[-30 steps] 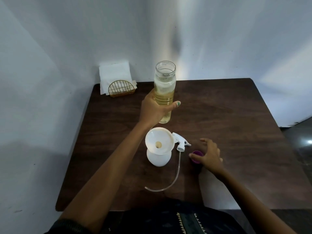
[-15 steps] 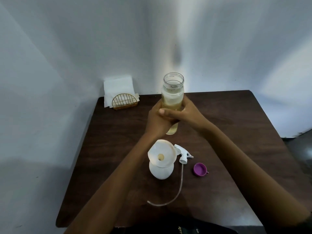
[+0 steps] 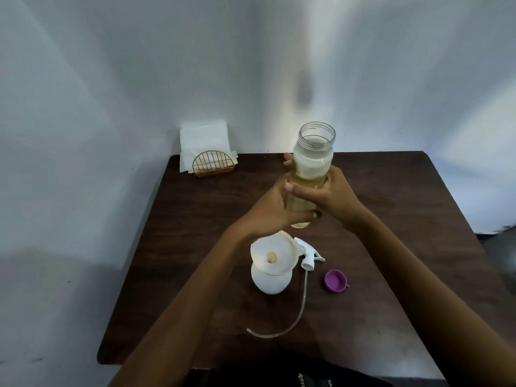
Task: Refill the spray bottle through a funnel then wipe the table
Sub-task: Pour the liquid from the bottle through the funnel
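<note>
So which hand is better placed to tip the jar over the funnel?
Probably the left. The left hand grips the jar low on the funnel's side, directly behind it. The right hand holds the far side, so its arm would have to cross over.

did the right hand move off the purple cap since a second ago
Yes. The right hand left the purple cap on the table and went up and away to grip the glass jar.

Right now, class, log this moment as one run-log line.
stage: before pour | left hand: holds jar | right hand: holds jar | funnel: in spray bottle | purple lid: on table
</note>
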`<move>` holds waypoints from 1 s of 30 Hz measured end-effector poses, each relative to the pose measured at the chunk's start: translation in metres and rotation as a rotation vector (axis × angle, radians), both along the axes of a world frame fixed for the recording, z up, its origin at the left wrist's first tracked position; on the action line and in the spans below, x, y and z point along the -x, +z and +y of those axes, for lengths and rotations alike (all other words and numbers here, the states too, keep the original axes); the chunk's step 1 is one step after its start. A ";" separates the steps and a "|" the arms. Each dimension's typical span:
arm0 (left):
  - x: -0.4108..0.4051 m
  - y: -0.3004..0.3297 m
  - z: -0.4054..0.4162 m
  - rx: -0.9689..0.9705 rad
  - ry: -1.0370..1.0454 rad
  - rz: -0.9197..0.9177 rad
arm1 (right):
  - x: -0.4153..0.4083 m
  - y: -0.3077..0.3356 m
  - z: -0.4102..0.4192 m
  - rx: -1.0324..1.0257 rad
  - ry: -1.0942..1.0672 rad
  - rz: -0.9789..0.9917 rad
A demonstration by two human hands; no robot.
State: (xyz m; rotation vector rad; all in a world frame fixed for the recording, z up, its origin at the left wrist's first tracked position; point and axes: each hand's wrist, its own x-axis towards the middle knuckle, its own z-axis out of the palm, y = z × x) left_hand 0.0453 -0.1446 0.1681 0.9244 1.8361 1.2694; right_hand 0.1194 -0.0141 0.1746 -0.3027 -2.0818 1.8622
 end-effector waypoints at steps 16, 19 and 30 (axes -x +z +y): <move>-0.038 -0.084 -0.082 0.127 0.559 -0.147 | -0.042 -0.053 -0.001 -0.268 -0.070 -0.196; -0.040 -0.084 -0.080 0.126 0.593 -0.185 | -0.045 -0.063 -0.003 -0.321 -0.039 -0.245; -0.042 -0.082 -0.078 0.178 0.595 -0.017 | -0.046 -0.067 -0.003 -0.483 -0.007 -0.322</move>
